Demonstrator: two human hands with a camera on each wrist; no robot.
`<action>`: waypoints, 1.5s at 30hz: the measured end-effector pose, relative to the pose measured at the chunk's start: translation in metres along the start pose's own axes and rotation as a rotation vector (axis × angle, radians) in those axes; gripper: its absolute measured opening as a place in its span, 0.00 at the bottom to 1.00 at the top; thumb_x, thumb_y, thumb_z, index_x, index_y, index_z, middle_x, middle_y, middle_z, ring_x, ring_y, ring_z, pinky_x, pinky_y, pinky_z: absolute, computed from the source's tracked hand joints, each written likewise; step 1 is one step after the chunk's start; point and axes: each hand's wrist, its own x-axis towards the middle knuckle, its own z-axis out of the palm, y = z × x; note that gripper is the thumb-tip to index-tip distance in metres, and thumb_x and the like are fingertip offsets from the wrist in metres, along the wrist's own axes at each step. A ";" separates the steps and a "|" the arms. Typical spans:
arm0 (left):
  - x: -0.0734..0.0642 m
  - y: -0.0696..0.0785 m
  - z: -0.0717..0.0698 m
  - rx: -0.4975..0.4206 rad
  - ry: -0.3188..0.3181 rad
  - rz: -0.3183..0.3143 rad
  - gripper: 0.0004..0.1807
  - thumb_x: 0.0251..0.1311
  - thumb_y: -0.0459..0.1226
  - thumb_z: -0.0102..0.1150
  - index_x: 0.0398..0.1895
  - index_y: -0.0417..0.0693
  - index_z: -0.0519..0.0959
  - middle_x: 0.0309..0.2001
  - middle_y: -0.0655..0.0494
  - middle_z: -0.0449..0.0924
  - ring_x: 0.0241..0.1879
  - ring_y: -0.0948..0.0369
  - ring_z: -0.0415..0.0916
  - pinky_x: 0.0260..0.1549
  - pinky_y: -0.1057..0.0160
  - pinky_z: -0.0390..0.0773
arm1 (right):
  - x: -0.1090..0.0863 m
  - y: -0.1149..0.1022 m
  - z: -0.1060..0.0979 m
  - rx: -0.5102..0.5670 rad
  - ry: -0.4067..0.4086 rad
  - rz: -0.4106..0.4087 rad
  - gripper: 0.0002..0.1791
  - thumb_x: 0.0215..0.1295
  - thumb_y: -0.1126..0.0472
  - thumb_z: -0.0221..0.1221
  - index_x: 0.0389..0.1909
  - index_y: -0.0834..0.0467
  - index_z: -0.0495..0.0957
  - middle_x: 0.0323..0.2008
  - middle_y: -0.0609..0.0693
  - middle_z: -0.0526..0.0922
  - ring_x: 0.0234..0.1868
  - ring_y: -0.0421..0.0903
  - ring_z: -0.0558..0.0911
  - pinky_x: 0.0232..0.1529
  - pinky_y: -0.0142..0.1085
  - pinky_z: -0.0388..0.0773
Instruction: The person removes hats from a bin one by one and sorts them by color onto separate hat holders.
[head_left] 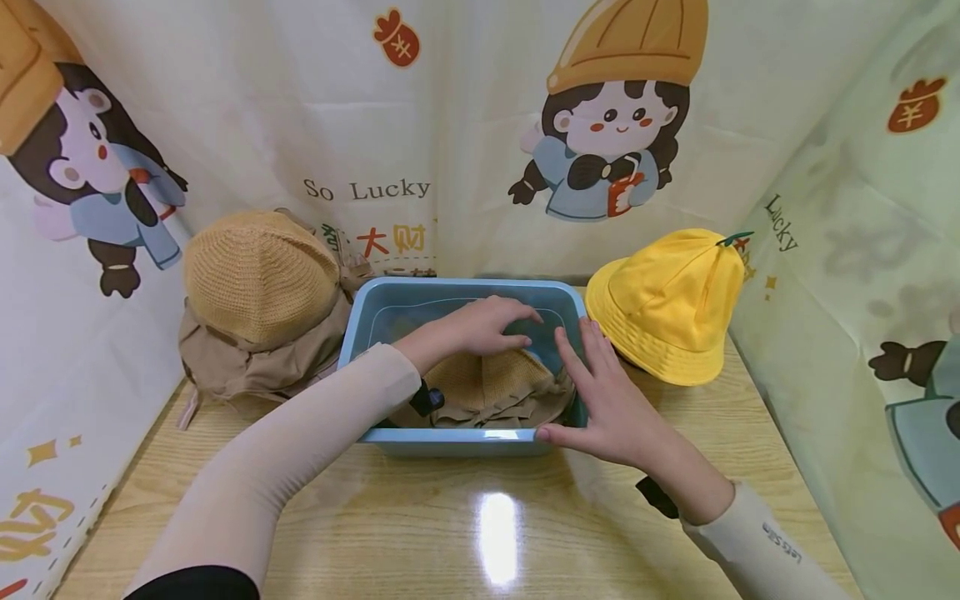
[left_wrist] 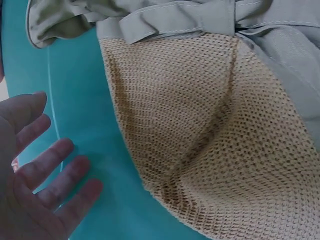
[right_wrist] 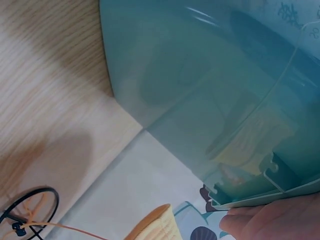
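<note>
left hand (head_left: pixel 487 324) loose — above tan hat (head_left: pixel 483 382) in blue bin (head_left: pixel 442 435), right hand (head_left: pixel 613 408) spread, touching the bin

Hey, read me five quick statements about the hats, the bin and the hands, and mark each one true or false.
1. The yellow hat is to the right of the blue bin. True.
2. The left hand grips the tan woven hat. False: its fingers are clear of that hat, which lies in the bin.
3. The right hand touches the bin's rim. True.
4. The bin stands on a wood-grain table. True.
5. The left-hand-side hat has a yellow crown. False: its crown is tan and woven.
</note>
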 end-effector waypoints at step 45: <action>-0.009 -0.002 0.001 0.115 -0.324 -0.210 0.29 0.67 0.21 0.45 0.66 0.54 0.75 0.64 0.54 0.75 0.59 0.58 0.72 0.59 0.58 0.73 | -0.001 -0.001 0.001 0.038 0.009 0.007 0.64 0.54 0.30 0.65 0.81 0.44 0.35 0.79 0.62 0.31 0.79 0.59 0.31 0.72 0.66 0.46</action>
